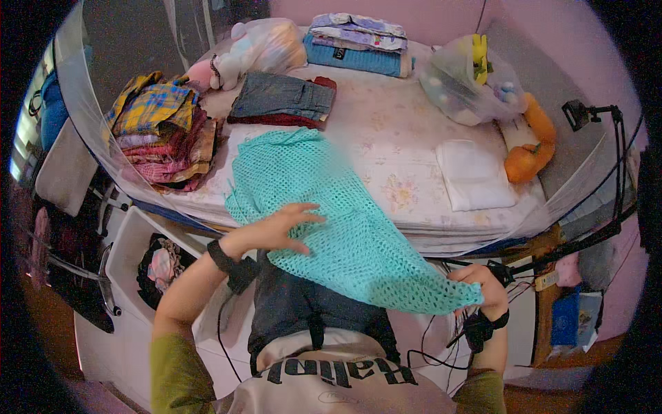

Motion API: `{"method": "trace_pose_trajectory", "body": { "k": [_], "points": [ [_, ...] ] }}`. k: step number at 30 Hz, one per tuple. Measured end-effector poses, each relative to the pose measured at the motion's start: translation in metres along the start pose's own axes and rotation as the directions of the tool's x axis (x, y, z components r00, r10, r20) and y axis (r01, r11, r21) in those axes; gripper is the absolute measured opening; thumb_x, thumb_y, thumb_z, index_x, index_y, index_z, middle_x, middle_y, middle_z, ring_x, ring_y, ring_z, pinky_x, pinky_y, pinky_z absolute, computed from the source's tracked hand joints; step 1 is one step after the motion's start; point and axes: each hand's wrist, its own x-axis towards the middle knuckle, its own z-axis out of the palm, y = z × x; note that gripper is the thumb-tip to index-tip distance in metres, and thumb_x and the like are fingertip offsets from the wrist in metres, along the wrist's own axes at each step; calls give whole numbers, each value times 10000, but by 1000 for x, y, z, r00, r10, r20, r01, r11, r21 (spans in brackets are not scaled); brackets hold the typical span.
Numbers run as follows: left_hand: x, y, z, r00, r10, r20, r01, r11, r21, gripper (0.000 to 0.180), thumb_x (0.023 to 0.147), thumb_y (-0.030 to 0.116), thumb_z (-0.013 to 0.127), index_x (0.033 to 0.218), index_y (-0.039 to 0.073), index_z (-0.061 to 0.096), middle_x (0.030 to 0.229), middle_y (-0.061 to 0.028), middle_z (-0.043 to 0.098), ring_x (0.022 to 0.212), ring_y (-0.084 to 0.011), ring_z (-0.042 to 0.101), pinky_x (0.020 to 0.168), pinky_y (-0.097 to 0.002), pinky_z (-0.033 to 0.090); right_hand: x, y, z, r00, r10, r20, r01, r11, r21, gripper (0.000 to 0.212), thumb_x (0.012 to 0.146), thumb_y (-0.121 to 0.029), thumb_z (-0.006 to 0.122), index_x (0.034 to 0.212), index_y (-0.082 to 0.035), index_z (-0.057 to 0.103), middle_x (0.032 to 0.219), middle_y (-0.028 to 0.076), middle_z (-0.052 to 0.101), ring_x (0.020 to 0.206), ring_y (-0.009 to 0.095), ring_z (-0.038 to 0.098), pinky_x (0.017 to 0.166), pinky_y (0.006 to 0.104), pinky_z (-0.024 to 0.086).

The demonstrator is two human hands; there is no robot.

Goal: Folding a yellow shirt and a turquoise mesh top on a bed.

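Observation:
A turquoise open-knit shawl or garment point(324, 200) stretches from the near part of the bed toward my lower right; its exact kind is unclear. My right hand point(483, 286) pinches its narrow end off the bed's front edge. Spread over the left part of the knit is my left hand point(279, 231), fingers apart, seeming to rest on it or hover just above. The knit's wide end lies on the mattress, close to the folded jeans point(283, 98). Black straps with small dark devices sit on both my wrists.
Stacked shirts point(162, 131) stand on the bed's left. Folded patterned cloths point(358, 41) and bagged plush toys point(472, 79) lie farther back. A folded white cloth point(472, 176) is at right, near an orange plush point(531, 152). A white tub point(131, 248) and a black lamp arm point(586, 252) flank me.

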Motion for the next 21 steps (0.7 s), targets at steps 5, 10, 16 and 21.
{"method": "trace_pose_trajectory", "body": {
  "k": [5,10,16,21],
  "points": [
    [-31,25,37,984,-63,168,40,989,141,867,535,435,676,1250,189,251,1307,-111,195,1206,-300,166,959,-479,100,7,16,-7,962,-198,-190,217,972,88,224,570,-144,691,502,6,538,566,94,531,458,163,491,394,241,355],
    [-34,25,65,987,-146,-59,155,966,206,743,587,228,668,1227,206,290,1293,-69,245,1190,-223,236,966,-457,111,21,1,18,752,42,-657,118,973,197,491,434,-312,773,744,4,560,680,48,570,540,121,514,484,241,414],
    [-32,-3,68,986,-41,-160,45,999,26,573,584,34,592,1121,158,439,1106,-48,473,1011,-194,433,893,-366,250,-23,35,-2,672,-70,-737,222,969,111,465,661,-256,638,1017,-46,426,968,54,498,858,137,485,728,257,400],
    [-34,-3,80,990,141,-17,-137,912,-386,484,586,18,582,1054,114,501,986,-43,541,923,-216,473,832,-341,297,-31,39,-18,592,-162,-789,417,900,128,239,720,-180,588,883,-53,468,849,12,499,749,126,482,605,256,406]
  ]
}}
